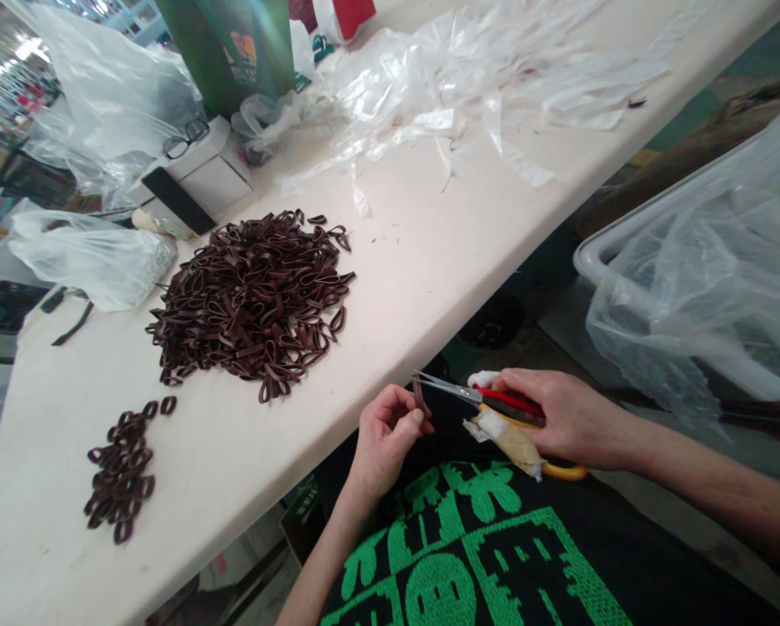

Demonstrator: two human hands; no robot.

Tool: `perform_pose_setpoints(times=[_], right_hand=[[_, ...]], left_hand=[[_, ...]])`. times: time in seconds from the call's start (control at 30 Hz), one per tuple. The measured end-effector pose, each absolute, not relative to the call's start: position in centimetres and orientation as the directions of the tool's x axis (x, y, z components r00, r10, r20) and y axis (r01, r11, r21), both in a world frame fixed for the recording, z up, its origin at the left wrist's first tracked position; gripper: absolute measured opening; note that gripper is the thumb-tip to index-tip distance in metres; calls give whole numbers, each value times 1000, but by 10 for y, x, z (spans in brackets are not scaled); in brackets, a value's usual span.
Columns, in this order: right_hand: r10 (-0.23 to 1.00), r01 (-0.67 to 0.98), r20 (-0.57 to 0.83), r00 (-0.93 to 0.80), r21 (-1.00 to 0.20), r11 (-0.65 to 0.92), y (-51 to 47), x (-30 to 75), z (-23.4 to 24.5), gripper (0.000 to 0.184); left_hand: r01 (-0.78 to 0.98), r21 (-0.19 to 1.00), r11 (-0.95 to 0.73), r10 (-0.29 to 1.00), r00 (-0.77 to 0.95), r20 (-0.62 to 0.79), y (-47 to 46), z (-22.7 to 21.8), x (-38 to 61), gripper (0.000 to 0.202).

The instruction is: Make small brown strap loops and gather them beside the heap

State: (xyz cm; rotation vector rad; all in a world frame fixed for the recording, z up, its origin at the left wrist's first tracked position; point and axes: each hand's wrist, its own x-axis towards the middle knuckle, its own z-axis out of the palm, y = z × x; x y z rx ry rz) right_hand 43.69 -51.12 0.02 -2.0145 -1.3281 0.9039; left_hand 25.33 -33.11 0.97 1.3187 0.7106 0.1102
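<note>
My left hand [384, 435] is pinched shut on a small dark brown loop [421, 398], held just off the table's near edge. My right hand [559, 416] grips scissors [487, 402] with red and yellow handles wrapped in tape; the blades point left and touch the loop. A large heap of the same brown loops [252, 300] lies on the white table [403, 287]. A smaller cluster of loops [123, 469] lies at the near left.
Crumpled clear plastic sheets [468, 78] cover the far table. A white box with glasses on it [197, 169], a green bag [233, 48] and a filled plastic bag [93, 256] stand at the left. A plastic-lined bin [703, 261] stands right of the table.
</note>
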Motion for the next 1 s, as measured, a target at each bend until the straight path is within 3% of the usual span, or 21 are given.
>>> perform_pose_setpoints(times=[0.47, 0.73, 1.0], right_hand=[[928, 581, -258, 268, -725, -369, -511, 442, 1, 32], [950, 590, -143, 276, -755, -285, -508, 444, -3, 40], [960, 698, -6, 279, -686, -207, -507, 442, -5, 38]], left_hand=[[310, 912, 268, 469, 785, -405, -331, 11, 254, 17], [335, 908, 253, 448, 791, -417, -331, 11, 255, 16], [331, 909, 254, 445, 795, -413, -330, 8, 254, 13]])
